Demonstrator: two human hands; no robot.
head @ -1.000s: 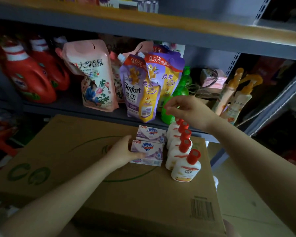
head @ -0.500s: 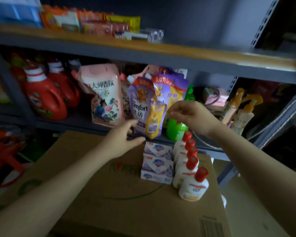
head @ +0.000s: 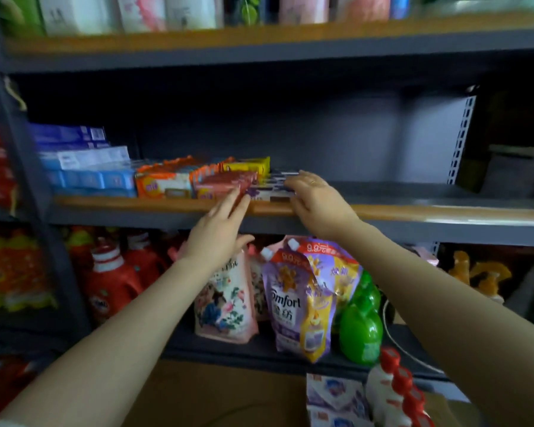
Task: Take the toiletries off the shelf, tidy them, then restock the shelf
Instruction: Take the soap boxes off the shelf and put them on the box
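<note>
A low stack of purple-and-white soap boxes (head: 272,192) lies at the front of the middle shelf (head: 413,211). My left hand (head: 216,229) reaches up with straight fingers and touches the stack's left end. My right hand (head: 318,204) curls over the right end, fingers on top and thumb at the front. Below, at the bottom edge, more purple soap boxes (head: 336,399) and a row of white bottles with red caps (head: 395,392) stand on a cardboard carton (head: 213,396).
Left of the stack lie orange and red soap packs (head: 164,180) and blue boxes (head: 84,167). The shelf right of my hands is bare. The lower shelf holds red detergent jugs (head: 111,288), refill pouches (head: 293,303) and a green bottle (head: 361,331).
Both hands have risen from the carton and the lower shelf to the middle shelf. The view has tilted up, so the carton's items now sit at the bottom edge.
</note>
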